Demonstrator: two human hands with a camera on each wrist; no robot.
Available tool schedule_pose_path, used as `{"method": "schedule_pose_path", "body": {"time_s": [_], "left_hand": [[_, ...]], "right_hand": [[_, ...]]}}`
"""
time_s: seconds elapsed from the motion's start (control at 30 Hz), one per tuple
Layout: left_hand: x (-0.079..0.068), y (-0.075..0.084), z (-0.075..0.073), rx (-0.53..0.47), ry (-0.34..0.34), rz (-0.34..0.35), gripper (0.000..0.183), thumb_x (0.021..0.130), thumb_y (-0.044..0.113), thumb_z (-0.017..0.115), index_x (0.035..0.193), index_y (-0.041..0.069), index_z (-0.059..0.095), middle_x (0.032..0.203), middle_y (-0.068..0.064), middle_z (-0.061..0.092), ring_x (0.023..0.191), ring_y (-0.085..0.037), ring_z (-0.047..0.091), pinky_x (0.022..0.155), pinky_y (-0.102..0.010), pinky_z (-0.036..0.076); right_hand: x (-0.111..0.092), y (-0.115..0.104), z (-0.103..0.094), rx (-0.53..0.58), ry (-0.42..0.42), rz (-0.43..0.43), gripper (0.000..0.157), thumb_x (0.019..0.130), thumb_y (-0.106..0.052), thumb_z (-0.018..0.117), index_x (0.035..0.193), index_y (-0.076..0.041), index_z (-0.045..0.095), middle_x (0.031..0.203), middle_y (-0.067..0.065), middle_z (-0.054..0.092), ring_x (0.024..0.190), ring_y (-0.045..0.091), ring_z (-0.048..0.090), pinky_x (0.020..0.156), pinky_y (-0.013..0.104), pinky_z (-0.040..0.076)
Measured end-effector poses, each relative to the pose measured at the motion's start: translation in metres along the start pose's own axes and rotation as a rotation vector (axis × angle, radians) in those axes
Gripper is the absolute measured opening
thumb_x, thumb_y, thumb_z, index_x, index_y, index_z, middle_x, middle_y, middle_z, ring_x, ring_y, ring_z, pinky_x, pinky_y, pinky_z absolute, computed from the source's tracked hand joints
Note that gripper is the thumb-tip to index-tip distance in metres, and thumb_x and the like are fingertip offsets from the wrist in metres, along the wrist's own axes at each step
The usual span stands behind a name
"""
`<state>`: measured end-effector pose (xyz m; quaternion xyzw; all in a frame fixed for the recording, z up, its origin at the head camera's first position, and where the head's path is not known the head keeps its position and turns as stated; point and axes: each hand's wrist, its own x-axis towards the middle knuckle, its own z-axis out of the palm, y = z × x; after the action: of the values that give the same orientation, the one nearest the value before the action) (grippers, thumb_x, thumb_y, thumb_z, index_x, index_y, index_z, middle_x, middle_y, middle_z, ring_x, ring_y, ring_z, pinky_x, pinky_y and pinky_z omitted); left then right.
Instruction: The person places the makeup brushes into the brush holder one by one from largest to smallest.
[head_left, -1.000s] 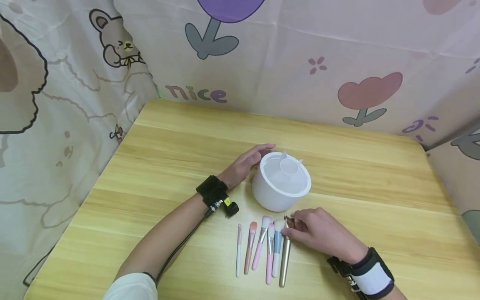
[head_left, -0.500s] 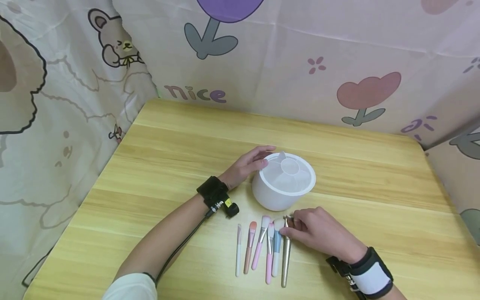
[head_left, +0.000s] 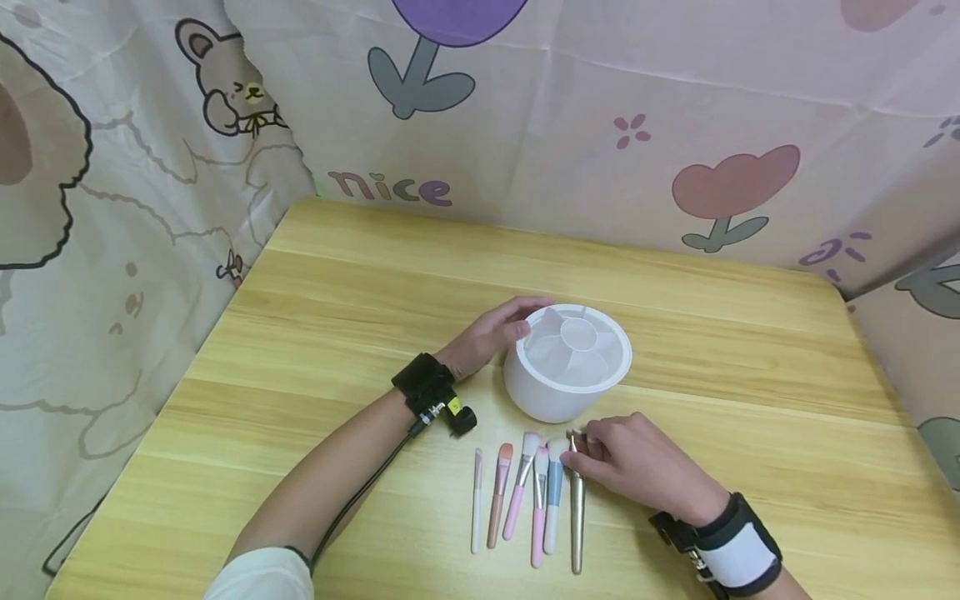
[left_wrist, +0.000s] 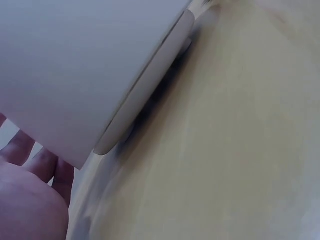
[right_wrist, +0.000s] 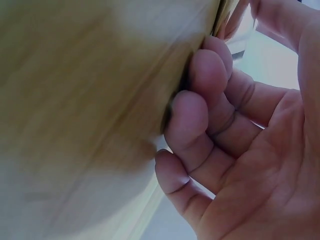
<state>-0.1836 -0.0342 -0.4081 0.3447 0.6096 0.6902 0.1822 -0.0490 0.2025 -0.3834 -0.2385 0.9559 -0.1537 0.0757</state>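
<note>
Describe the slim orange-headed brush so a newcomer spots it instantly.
On the yellow wooden table, in front of the round white plastic container, lies a row of slim makeup brushes. Second from left, the orange-headed brush stands out: neighbouring tips are paler.

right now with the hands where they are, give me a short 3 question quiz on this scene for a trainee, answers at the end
1. How many brushes lie on the table?

2. True or false: the left hand is at the white container, while the right hand is by the brushes.

3. Which brush lies farthest right in the head view?
A. the orange-tipped brush
B. the gold-handled brush
C. the blue-and-white brush

Key
1. Six
2. True
3. B
</note>
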Motion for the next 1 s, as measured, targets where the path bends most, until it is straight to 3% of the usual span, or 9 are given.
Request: {"method": "schedule_pose_path", "body": {"time_s": [0.07, 0.27, 0.57, 0.8, 1.0], "left_hand": [[0.0, -0.001, 0.0, -0.004, 0.003, 0.011, 0.057, 0.094, 0.029, 0.045, 0.146, 0.008, 0.037, 0.145, -0.005, 0.044, 0.132, -0.018, 0.042, 0.107, -0.039, 0.036], [0.0, -0.002, 0.0, -0.068, 0.015, 0.014, 0.055, 0.091, 0.012, 0.051, 0.144, 0.004, 0.038, 0.143, -0.009, 0.045, 0.13, -0.02, 0.044, 0.106, -0.037, 0.039], [-0.001, -0.001, 0.0, -0.071, 0.024, 0.005, 0.056, 0.09, 0.015, 0.052, 0.143, 0.002, 0.039, 0.138, -0.01, 0.049, 0.125, -0.022, 0.049, 0.102, -0.038, 0.043], [-0.001, -0.002, -0.001, -0.093, 0.013, -0.001, 0.056, 0.089, 0.018, 0.053, 0.142, 0.005, 0.041, 0.139, -0.01, 0.048, 0.127, -0.02, 0.047, 0.104, -0.037, 0.042], [-0.001, -0.002, -0.002, -0.101, 0.005, 0.008, 0.054, 0.089, 0.016, 0.052, 0.142, 0.005, 0.041, 0.139, -0.01, 0.049, 0.127, -0.021, 0.047, 0.103, -0.037, 0.042]], "right_hand": [[0.0, 0.001, 0.001, -0.005, 0.015, -0.009, 0.041, 0.087, -0.053, 0.062, 0.06, -0.028, 0.044, 0.052, -0.018, 0.037, 0.047, -0.003, 0.035, 0.04, 0.017, 0.029], [0.002, 0.001, 0.002, -0.029, 0.1, -0.039, 0.04, 0.083, -0.033, 0.068, 0.054, -0.029, 0.041, 0.046, -0.023, 0.025, 0.04, -0.008, 0.025, 0.036, 0.016, 0.023], [0.003, 0.001, 0.0, -0.003, 0.177, -0.12, 0.043, 0.078, -0.015, 0.067, 0.052, -0.028, 0.036, 0.05, -0.024, 0.017, 0.043, -0.007, 0.022, 0.039, 0.014, 0.024], [0.0, 0.0, -0.01, 0.054, 0.126, -0.068, 0.039, 0.08, -0.013, 0.065, 0.057, -0.029, 0.039, 0.052, -0.021, 0.025, 0.045, -0.006, 0.027, 0.039, 0.014, 0.025], [-0.003, 0.001, -0.02, 0.06, 0.145, -0.068, 0.036, 0.08, -0.012, 0.066, 0.061, -0.031, 0.042, 0.053, -0.02, 0.032, 0.046, -0.005, 0.03, 0.04, 0.015, 0.026]]}}
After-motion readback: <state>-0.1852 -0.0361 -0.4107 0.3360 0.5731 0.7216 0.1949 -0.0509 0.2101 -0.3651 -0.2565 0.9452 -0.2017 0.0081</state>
